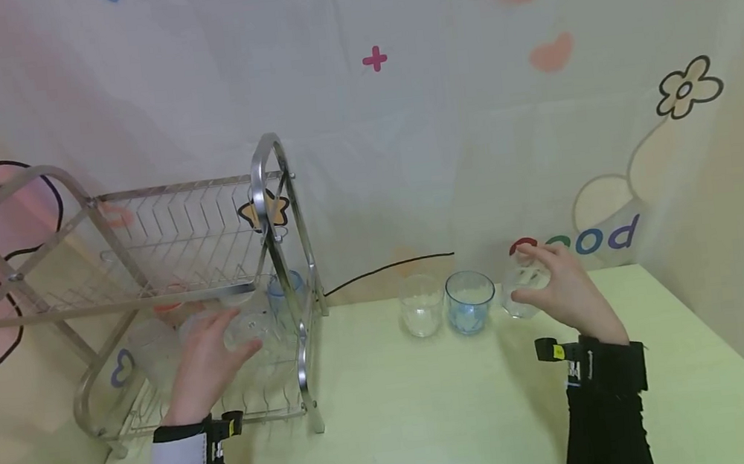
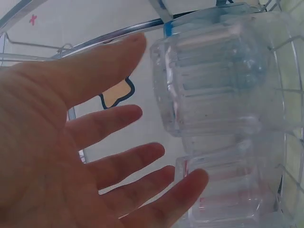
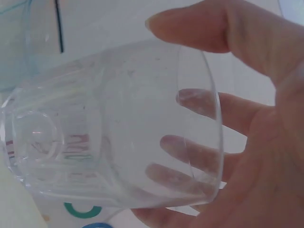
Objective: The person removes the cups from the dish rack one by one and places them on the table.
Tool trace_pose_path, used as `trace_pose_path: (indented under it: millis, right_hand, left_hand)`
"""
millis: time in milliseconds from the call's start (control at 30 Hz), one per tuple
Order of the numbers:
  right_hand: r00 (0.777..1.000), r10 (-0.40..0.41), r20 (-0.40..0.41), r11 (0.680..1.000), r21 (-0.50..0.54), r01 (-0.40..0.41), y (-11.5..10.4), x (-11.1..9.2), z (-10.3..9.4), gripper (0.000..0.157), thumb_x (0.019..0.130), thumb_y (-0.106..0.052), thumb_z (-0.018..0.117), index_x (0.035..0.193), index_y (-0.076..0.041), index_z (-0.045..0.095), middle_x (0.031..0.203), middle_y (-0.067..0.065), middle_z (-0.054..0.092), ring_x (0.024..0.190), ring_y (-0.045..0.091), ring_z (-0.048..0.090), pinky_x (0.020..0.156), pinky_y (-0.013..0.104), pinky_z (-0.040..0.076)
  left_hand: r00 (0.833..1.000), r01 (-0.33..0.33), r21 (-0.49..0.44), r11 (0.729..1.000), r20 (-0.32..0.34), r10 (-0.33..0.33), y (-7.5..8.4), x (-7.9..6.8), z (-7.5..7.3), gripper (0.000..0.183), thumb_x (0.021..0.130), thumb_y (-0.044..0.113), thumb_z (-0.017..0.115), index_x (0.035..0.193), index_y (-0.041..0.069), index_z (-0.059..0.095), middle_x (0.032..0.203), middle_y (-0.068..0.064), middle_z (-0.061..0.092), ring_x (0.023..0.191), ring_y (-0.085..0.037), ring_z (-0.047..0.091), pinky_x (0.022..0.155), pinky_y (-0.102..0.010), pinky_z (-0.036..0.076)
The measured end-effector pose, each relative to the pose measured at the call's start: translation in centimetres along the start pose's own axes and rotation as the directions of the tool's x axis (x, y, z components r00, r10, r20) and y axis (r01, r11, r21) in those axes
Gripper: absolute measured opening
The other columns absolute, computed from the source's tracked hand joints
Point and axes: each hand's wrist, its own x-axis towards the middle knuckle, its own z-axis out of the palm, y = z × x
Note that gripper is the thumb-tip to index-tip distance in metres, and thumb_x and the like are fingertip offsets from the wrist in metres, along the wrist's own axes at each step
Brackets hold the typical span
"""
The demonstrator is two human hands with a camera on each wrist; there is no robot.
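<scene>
R fingers (image 3: 240,114) around clr glass (image 3: 135,118); L fingers (image 2: 128,160) spread

Softly lit in the head view, with pale sheen on the table (image 1: 400,453) and faint shadow beside the right sleeve (image 1: 605,434). Dimmer and greyer (hazy through clear glass (image 3: 135,123)) in both wrist views.

Both arms (image 1: 606,426) extend forward; left hand (image 1: 203,368) and right hand (image 1: 569,291) have thumbs (image 2: 109,65) spread from gently curved fingers (image 2: 126,161).
</scene>
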Motion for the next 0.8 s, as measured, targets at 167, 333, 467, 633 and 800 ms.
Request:
trace_pose_path:
  millis: [167, 333, 467, 633, 800]
  right_hand:
    - [0.999, 0.037, 0.013, 0.999, -0.028, -0.036, 1.4, 1.4, 0.3, 0.075, 0.086, -0.02, 0.073, 0.148, 0.0, 0.037, 0.139, 0.035, 0.028, 0.122, 0.052, 0.029, 0.089, 0.071, 0.039]
    - [0.997, 0.068, 0.03, 0.997, -0.034, -0.067, 2.5, 2.3, 0.7, 0.074, 0.085, -0.019, 0.072, 0.148, 0.0, 0.037, 0.142, 0.036, 0.025, 0.126, 0.056, 0.023, 0.089, 0.074, 0.036]
    - [0.993, 0.096, 0.067, 0.995, -0.021, -0.095, 3.0, 2.7, 1.7, 0.074, 0.085, -0.019, 0.072, 0.147, 0.001, 0.037, 0.145, 0.037, 0.022, 0.129, 0.057, 0.02, 0.091, 0.076, 0.033]
    - [0.989, 0.116, 0.094, 0.993, -0.019, -0.115, 3.6, 3.1, 2.7, 0.074, 0.085, -0.02, 0.072, 0.147, 0.002, 0.037, 0.145, 0.037, 0.022, 0.131, 0.057, 0.019, 0.093, 0.076, 0.031]
    - [0.988, 0.115, 0.105, 0.993, -0.011, -0.115, 4.8, 3.6, 3.3, 0.072, 0.086, -0.019, 0.072, 0.146, 0.002, 0.038, 0.146, 0.037, 0.024, 0.133, 0.056, 0.016, 0.096, 0.076, 0.027]
  left_hand:
    - [0.999, 0.012, 0.027, 1.0, 0.041, -0.013, 0.2, 0.7, 0.5, 0.076, 0.089, 0.023, 0.074, 0.148, -0.004, 0.035, 0.151, -0.035, 0.023, 0.134, -0.056, 0.024, 0.102, -0.071, 0.025]
    - [0.998, -0.005, 0.008, 1.0, 0.063, 0.005, 0.6, 1.1, 1.5, 0.076, 0.089, 0.022, 0.073, 0.148, -0.004, 0.034, 0.153, -0.034, 0.02, 0.136, -0.055, 0.021, 0.102, -0.072, 0.024]
    - [0.994, 0.02, -0.002, 1.0, 0.111, -0.02, 0.4, 0.9, 2.1, 0.079, 0.089, 0.025, 0.072, 0.15, -0.003, 0.03, 0.155, -0.032, 0.015, 0.138, -0.054, 0.02, 0.102, -0.071, 0.024]
    - [0.985, 0.07, -0.021, 0.997, 0.158, -0.066, 0.2, 0.6, 2.5, 0.088, 0.088, 0.027, 0.074, 0.154, 0.001, 0.023, 0.157, -0.031, 0.002, 0.139, -0.056, 0.012, 0.099, -0.075, 0.024]
    - [0.982, 0.087, -0.022, 0.996, 0.169, -0.082, 0.6, 0.6, 2.8, 0.086, 0.089, 0.025, 0.073, 0.155, 0.002, 0.021, 0.156, -0.032, 0.004, 0.137, -0.058, 0.015, 0.095, -0.075, 0.029]
